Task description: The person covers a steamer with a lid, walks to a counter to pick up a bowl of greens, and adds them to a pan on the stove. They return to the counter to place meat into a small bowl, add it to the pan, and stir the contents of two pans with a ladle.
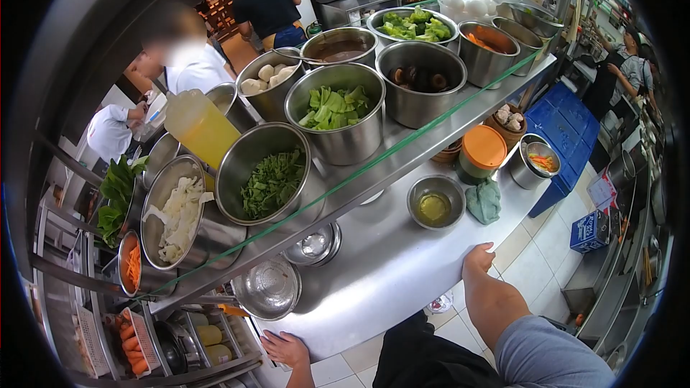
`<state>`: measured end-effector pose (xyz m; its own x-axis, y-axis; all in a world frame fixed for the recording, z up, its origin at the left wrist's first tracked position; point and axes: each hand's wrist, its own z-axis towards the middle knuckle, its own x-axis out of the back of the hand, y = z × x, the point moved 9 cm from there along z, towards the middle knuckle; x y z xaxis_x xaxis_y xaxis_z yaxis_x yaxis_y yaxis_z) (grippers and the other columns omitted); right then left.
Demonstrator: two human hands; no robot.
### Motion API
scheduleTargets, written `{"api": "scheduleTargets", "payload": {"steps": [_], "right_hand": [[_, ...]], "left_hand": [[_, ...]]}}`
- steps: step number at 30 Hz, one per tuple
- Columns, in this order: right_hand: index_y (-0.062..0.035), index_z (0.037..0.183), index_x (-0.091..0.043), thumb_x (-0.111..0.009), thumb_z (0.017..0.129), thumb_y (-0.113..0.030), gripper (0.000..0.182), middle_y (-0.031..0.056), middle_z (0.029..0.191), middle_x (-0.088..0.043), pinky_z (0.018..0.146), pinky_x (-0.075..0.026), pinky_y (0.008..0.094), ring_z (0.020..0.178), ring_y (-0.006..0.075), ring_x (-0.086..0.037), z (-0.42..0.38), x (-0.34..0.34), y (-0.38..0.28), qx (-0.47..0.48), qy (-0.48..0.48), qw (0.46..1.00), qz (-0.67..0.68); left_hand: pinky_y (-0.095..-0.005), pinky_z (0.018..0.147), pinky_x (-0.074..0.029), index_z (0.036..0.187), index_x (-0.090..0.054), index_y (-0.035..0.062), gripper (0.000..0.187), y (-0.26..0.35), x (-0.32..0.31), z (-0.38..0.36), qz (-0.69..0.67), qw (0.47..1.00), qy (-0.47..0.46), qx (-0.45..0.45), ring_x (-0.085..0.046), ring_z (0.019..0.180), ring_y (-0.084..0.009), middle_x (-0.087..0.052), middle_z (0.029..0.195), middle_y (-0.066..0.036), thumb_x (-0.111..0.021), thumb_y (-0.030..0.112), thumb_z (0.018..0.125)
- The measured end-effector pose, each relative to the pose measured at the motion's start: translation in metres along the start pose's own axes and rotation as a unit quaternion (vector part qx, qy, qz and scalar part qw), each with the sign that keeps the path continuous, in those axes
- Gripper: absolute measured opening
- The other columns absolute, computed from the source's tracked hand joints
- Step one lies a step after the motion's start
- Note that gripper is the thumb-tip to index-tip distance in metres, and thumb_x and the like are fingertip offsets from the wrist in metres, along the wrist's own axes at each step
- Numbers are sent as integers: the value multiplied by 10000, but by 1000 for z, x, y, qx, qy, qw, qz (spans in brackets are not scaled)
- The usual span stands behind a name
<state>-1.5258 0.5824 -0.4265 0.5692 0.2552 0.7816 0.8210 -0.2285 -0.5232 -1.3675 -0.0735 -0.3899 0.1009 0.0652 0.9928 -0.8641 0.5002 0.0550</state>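
My left hand (284,349) lies flat with spread fingers on the front left corner of the steel counter (374,266), below a shiny metal bowl (267,287). At the counter's right edge rests my right hand (479,255), fingers stretched out and nothing seen in them. Beyond it are a green cloth (484,201) and a metal bowl of yellowish liquid (435,202). An orange-lidded container (482,149) stands behind the cloth.
A raised shelf (402,145) with a glass edge holds steel pots of leafy greens (336,108), broccoli and mushrooms. A blue bin (563,133) stands at the right. Several people work beyond the shelf and at far right.
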Motion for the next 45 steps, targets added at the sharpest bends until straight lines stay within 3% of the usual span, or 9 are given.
{"api": "scheduleTargets", "payload": {"steps": [5,7,10,20,22,32,35,37,45], "right_hand": [[-8,1302,-517,-341,978,-519,630,300,1159,-628,963,-475,530,1098,475,-598,5,-5,3,-1,-1,1000,-5],[-9,1303,-517,-341,978,-521,632,300,1156,-630,961,-476,531,1094,475,-600,7,-6,4,-1,3,1000,4],[-8,1292,-523,-341,978,-521,627,301,1149,-632,958,-476,535,1085,478,-602,6,-5,4,1,10,1000,-2],[-2,1261,-532,-340,977,-522,623,307,1138,-631,950,-476,543,1075,482,-604,2,-1,1,3,9,1000,0],[-2,1262,-532,-337,977,-522,624,307,1135,-632,948,-478,543,1072,483,-605,5,-4,2,3,6,1000,-4],[0,1262,-531,-338,978,-519,622,312,1129,-633,949,-478,543,1066,487,-606,6,-5,4,6,7,1000,2],[0,1262,-531,-339,978,-517,620,315,1133,-631,952,-477,542,1069,488,-605,5,-3,3,7,5,1000,3],[1,1259,-533,-340,978,-517,620,312,1133,-631,951,-477,543,1069,488,-605,2,-2,2,5,4,1000,8],[-1,1258,-531,-332,983,-514,615,305,1145,-629,951,-477,541,1080,483,-601,-1,1,-1,1,4,1000,4]], "left_hand": [[-572,1138,-201,1480,-352,72,562,-1,-2,0,-1,1000,8,-4,-293,1422,-327,-319,1528,-175,-408,319,979],[-544,1107,-261,1466,-371,76,549,1,1,0,19,999,31,-13,-341,1396,-336,-346,1517,-186,-413,316,974],[-568,1138,-205,1477,-359,75,557,1,2,0,-5,1000,7,-4,-293,1423,-327,-314,1531,-175,-415,317,978],[-566,1136,-210,1479,-356,82,554,1,2,-1,0,1000,4,-2,-294,1422,-328,-317,1527,-175,-410,322,982],[-553,1089,-276,1451,-385,66,545,3,5,-1,18,999,41,-18,-353,1383,-334,-365,1494,-191,-422,318,968],[-554,1095,-271,1457,-379,69,549,3,5,-2,11,999,43,-20,-352,1385,-334,-362,1498,-186,-422,319,970],[-565,1140,-205,1487,-346,87,557,1,1,-2,0,1000,2,-1,-289,1426,-323,-312,1531,-168,-399,322,985],[-559,1093,-273,1461,-376,76,546,2,2,-1,19,999,44,-18,-350,1388,-330,-357,1505,-182,-419,319,974],[-561,1094,-276,1461,-378,80,544,1,2,0,21,999,39,-14,-356,1384,-330,-365,1499,-178,-422,317,973]]}}
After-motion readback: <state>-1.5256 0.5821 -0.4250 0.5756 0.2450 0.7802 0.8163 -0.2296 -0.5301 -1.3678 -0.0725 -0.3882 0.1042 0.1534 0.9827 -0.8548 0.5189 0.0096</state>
